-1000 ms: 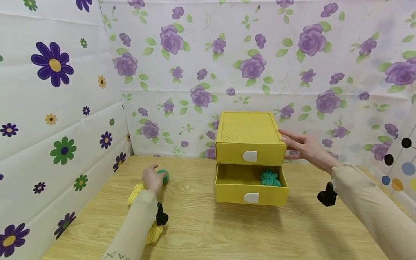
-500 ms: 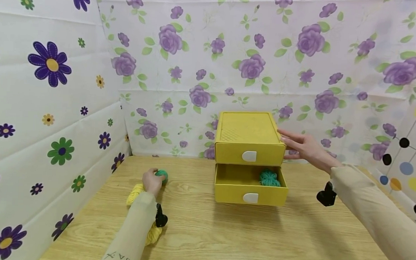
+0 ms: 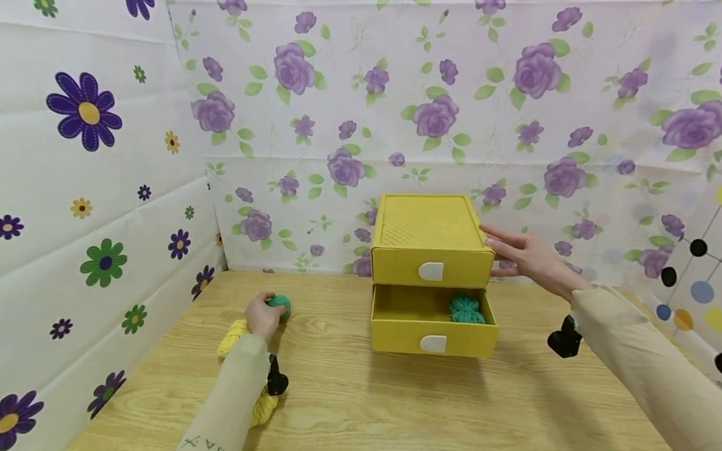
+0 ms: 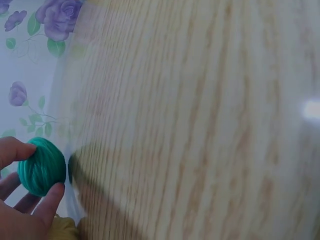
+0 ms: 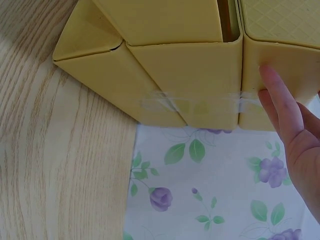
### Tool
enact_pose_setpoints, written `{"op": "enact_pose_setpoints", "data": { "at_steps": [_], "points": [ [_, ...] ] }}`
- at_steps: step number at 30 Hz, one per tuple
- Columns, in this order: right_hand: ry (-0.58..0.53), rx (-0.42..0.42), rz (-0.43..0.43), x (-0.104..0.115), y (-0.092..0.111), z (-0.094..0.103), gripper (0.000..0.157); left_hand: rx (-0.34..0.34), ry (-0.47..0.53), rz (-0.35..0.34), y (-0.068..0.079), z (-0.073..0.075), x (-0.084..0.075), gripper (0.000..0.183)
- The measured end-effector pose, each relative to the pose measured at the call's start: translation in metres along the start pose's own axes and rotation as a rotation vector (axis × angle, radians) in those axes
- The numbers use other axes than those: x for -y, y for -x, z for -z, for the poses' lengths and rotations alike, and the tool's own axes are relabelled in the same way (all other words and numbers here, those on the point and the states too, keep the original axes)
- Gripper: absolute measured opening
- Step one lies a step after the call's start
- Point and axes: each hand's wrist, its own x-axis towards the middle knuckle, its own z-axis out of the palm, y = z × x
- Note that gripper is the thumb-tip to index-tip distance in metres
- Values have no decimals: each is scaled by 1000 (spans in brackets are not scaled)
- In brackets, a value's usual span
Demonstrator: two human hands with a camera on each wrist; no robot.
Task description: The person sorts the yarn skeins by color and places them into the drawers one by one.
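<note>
My left hand point(image 3: 262, 315) pinches a ball of green yarn point(image 3: 280, 306) at the left of the table; thumb and fingers lie on either side of the ball point(image 4: 43, 167) in the left wrist view. Fingertips of my right hand point(image 3: 533, 260) touch the right side of a yellow two-drawer box point(image 3: 431, 222). In the right wrist view those fingers point(image 5: 285, 102) look straight against the side wall. The lower drawer point(image 3: 401, 335) is pulled out, with another bundle of green yarn point(image 3: 467, 309) at its right. The upper drawer point(image 3: 389, 264) is closed.
One yellow yarn bundle point(image 3: 231, 339) lies beside my left hand, and another point(image 3: 263, 408) is partly behind the left forearm. The wooden table point(image 3: 327, 401) meets flowered sheets at the back point(image 3: 318, 114) and left point(image 3: 22, 139).
My left fingers have settled around the green yarn ball, which shows more than before. The right hand stays at the box, and the view has shifted slightly.
</note>
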Motion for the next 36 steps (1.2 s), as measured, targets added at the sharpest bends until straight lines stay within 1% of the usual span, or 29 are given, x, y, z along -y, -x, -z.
{"op": "enact_pose_setpoints", "data": {
  "at_steps": [3, 6, 12, 16, 21, 27, 32, 36],
  "points": [
    [-11, -4, -5, 1, 0, 0, 54, 8, 29, -6, 0, 2, -1, 40],
    [-13, 10, 2, 0, 1, 0, 54, 13, 48, -10, 0, 4, -2, 39],
    [-12, 14, 9, 0, 1, 1, 55, 17, 75, -17, -2, 9, -9, 39],
    [-8, 19, 9, 0, 1, 1, 55, 27, 76, -40, -2, 11, -13, 39],
    [-14, 23, 16, 1, 1, 0, 55, 20, 74, -69, -3, 11, -20, 38],
    [-16, 20, 14, 0, 1, -1, 55, 37, 117, -63, -3, 13, -25, 41],
    [-11, 27, 17, -1, 1, 0, 55, 55, 101, -83, -2, 15, -30, 41],
    [-7, 30, 20, 0, 1, 0, 55, 72, 70, -123, 0, 17, -38, 40]
  ]
}}
